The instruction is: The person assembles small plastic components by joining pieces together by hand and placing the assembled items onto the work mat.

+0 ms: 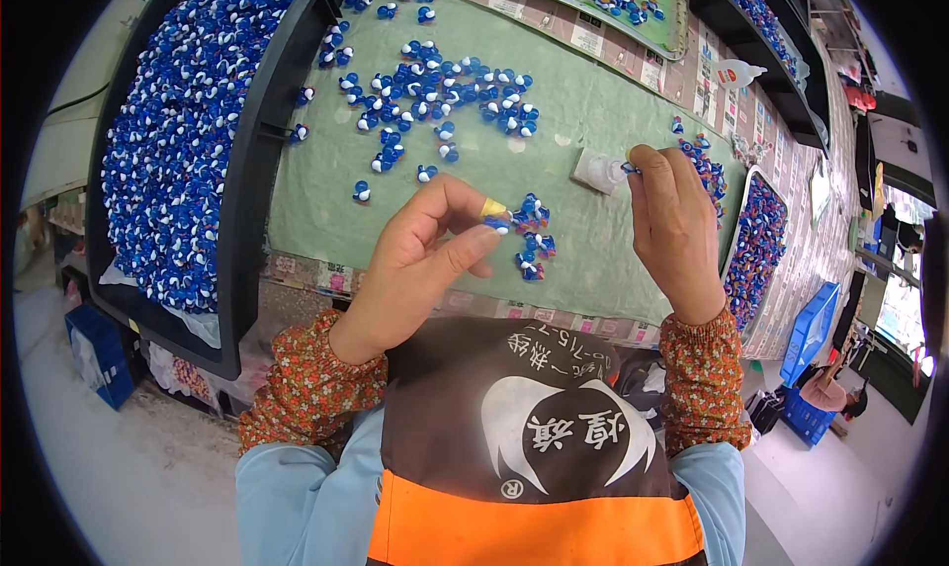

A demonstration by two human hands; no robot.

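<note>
My left hand (410, 260) is closed in a pinch, a yellow cover (493, 208) on one fingertip. Between its finger and thumb sits a small blue-and-white plastic piece (498, 226). Right beside it on the green cloth (415, 225) lie several small clusters (531, 213) in blue, white and reddish orange. My right hand (677, 230) is pinched at the mouth of a small translucent white container (597, 171). A bit of blue (629, 169) shows at its fingertips, mostly hidden by the fingers.
Loose blue-and-white pieces (435, 87) spread over the cloth's far middle. A deep black bin (259, 101) full of them stands at left. Finished-looking multicoloured pieces (707, 171) lie right, by a pale-rimmed tray (736, 245). A white squeeze bottle (737, 73) lies at far right.
</note>
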